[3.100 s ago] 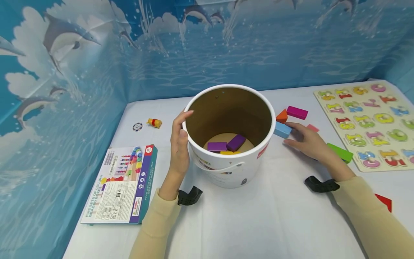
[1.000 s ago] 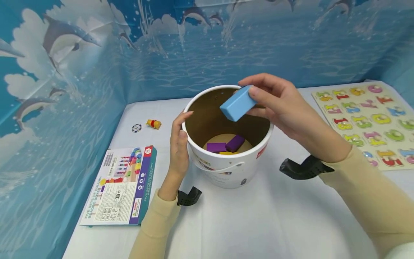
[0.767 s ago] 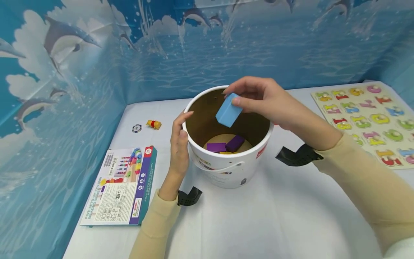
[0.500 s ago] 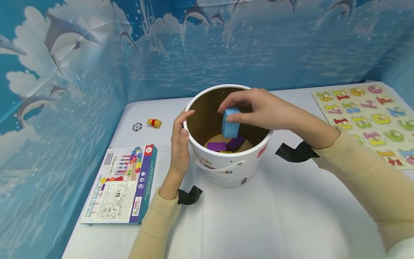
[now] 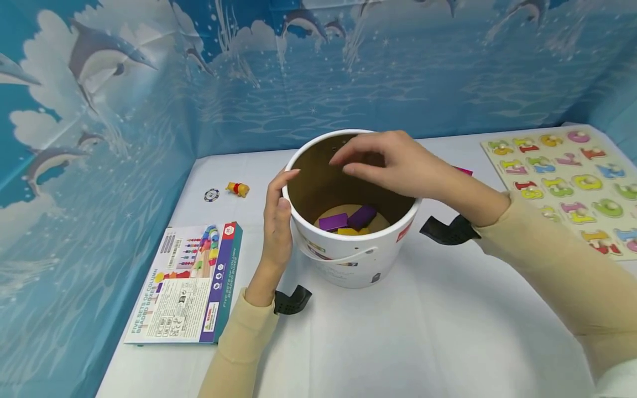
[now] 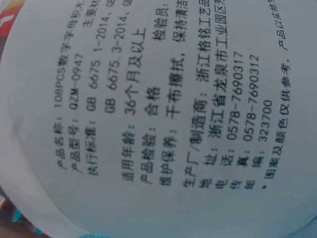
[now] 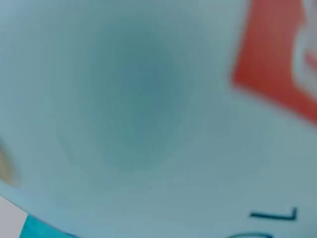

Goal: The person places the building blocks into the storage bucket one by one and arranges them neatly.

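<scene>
Outwardly white bucket (image 5: 348,277), brown inside | left hand (image 5: 277,235) — straight-fingered, touching it | right hand (image 5: 400,166) — parted, empty

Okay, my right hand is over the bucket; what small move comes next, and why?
I'd probably lift the right hand clear of the bucket, toward the partly hidden magenta block: nothing shows between its fingers, purple blocks lie inside the bucket, and the magenta one lies outside.

Box (image 5: 181,284), lower left: "FIVE SETS OF COLUMN BEADED BOXES". Bucket (image 6: 158,119), left wrist frame: "108PCS", "QZM-0947". Board (image 5: 572,185), right: "18".
</scene>
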A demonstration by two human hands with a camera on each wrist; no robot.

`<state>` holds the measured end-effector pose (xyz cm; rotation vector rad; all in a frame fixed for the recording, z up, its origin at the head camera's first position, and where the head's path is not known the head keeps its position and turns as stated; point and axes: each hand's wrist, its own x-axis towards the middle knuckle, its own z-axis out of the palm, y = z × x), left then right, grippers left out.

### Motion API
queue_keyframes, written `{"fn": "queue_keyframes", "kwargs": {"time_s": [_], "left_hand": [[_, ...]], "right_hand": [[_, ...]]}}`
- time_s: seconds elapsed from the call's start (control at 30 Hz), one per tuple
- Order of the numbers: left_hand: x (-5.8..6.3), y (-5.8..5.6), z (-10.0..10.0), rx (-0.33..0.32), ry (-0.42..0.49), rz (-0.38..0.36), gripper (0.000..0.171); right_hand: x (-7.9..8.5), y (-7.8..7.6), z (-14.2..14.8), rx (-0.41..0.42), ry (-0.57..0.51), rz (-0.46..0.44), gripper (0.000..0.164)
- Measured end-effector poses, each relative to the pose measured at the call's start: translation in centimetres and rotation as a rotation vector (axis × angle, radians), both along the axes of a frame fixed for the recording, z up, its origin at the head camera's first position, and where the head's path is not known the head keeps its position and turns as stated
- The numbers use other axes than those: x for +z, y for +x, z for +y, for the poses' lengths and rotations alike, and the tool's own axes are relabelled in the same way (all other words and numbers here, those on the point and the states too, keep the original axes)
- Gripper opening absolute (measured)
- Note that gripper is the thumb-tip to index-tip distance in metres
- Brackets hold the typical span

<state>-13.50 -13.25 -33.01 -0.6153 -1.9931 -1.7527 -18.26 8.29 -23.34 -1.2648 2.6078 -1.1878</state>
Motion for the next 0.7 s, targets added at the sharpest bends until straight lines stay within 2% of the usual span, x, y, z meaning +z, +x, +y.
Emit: {"fn": "queue_keyframes", "kwargs": {"time_s": [0.1,0.17,0.2,0.27,0.37,0.47,0.6,0.7], "left_hand": [[-0.1,-0.1,0.1,0.000,0.000,0.001,0.068],[-0.1,-0.1,0.1,0.001,0.000,-0.002,0.068],[-0.1,-0.1,0.2,0.004,-0.003,-0.004,0.069],[0.0,-0.2,0.2,0.007,-0.005,-0.007,0.069],[0.1,-0.1,0.1,0.015,-0.007,-0.008,0.069],[0.1,-0.1,0.1,0.019,-0.009,-0.015,0.069],[0.0,-0.1,0.1,0.021,-0.007,-0.020,0.069],[-0.1,0.0,0.1,0.018,0.000,-0.016,0.069]], "right_hand": [[-0.5,1.0,1.4,-0.082,-0.323,0.005,0.020],[-0.8,1.6,2.8,-0.153,-0.493,-0.025,0.020],[-1.0,1.7,3.6,-0.199,-0.552,-0.046,0.020],[-1.9,1.5,5.4,-0.322,-0.603,-0.098,0.021],[-4.1,0.6,8.4,-0.546,-0.493,-0.192,0.027],[-7.1,-0.5,10.9,-0.694,-0.326,-0.320,0.035],[-11.5,-1.9,13.1,-0.755,-0.186,-0.461,0.045],[-14.4,-3.0,13.9,-0.750,-0.178,-0.495,0.048]]}}
